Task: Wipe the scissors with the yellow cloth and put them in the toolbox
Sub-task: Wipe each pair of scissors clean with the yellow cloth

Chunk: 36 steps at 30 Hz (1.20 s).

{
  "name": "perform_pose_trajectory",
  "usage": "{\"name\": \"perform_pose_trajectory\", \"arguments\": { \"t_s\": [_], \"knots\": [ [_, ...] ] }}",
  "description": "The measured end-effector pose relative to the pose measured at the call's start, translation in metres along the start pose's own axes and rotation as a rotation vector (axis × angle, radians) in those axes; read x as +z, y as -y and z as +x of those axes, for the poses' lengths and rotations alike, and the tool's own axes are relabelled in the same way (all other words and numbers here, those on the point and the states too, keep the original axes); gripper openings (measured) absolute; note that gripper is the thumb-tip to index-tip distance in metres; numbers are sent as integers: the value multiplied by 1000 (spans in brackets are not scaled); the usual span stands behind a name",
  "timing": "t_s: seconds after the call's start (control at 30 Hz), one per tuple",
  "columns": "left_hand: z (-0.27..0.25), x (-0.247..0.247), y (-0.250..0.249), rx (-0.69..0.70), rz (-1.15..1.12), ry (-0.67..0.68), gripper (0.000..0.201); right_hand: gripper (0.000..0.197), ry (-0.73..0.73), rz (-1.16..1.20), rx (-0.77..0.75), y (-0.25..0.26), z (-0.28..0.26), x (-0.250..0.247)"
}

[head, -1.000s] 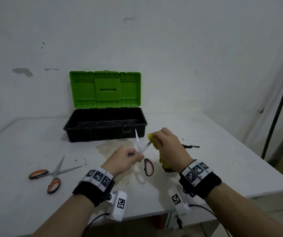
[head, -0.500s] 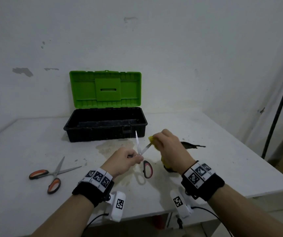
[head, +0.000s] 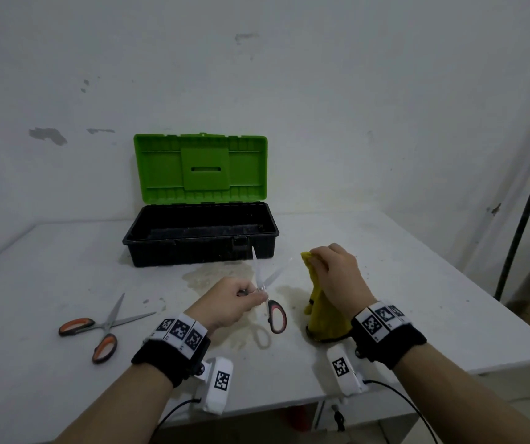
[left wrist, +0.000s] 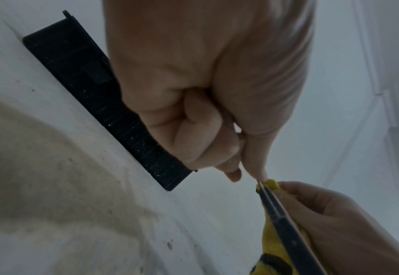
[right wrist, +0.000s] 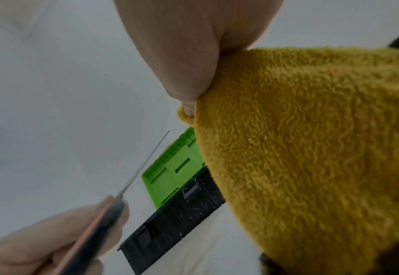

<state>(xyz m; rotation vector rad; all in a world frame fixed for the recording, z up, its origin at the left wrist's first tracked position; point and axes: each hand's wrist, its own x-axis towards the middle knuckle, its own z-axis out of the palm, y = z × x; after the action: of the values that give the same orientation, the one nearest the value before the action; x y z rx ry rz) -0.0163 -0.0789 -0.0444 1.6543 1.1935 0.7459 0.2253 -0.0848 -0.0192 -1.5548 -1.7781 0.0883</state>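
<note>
My left hand (head: 255, 294) pinches a pair of scissors (head: 265, 280) at the pivot. The blades are spread, one pointing up and one to the right, and a red-and-black handle (head: 277, 317) hangs below. My right hand (head: 315, 262) grips the yellow cloth (head: 319, 312), which hangs down to the table just right of the right blade's tip. The wrist views show the cloth (right wrist: 311, 148) filling the right side, a thin blade (right wrist: 144, 163) and my left hand's curled fingers (left wrist: 205, 141). The toolbox (head: 199, 243) stands open behind, with a black base and a raised green lid (head: 199, 165).
A second pair of scissors (head: 103, 328) with orange handles lies open on the white table (head: 417, 283) at the left. A brownish stain (head: 212, 277) marks the table in front of the toolbox. A dark pole (head: 526, 213) leans at the far right.
My right hand has drawn the cloth rightward along the blade and off its tip. The left hand has kept the scissors almost still.
</note>
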Motion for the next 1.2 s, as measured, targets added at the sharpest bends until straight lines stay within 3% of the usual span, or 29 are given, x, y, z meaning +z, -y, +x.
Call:
{"name": "perform_pose_trajectory", "arguments": {
  "t_s": [0.2, 0.33, 0.73, 0.9, 1.07, 1.2],
  "knots": [
    [0, -1, -6, -71, 6, -3, 9, 13, -4, 261, 79, 7, -4, -7],
    [0, -1, -4, -53, -107, -35, 4, 15, 32, 371, 113, 10, -1, -9],
    [7, -2, -1, 48, -296, -405, 19, 22, 259, 463, 297, 36, -7, -20],
    [11, 1, -4, 18, -542, -482, 12, 9, 275, 402, 222, 44, -7, -21],
    [8, 8, -8, -38, -728, -416, 18, 8, 237, 377, 97, 47, -5, -21],
    [2, 14, -12, -5, -629, -411, 18, 16, 213, 256, 5, 54, 1, -20]
  ]
}}
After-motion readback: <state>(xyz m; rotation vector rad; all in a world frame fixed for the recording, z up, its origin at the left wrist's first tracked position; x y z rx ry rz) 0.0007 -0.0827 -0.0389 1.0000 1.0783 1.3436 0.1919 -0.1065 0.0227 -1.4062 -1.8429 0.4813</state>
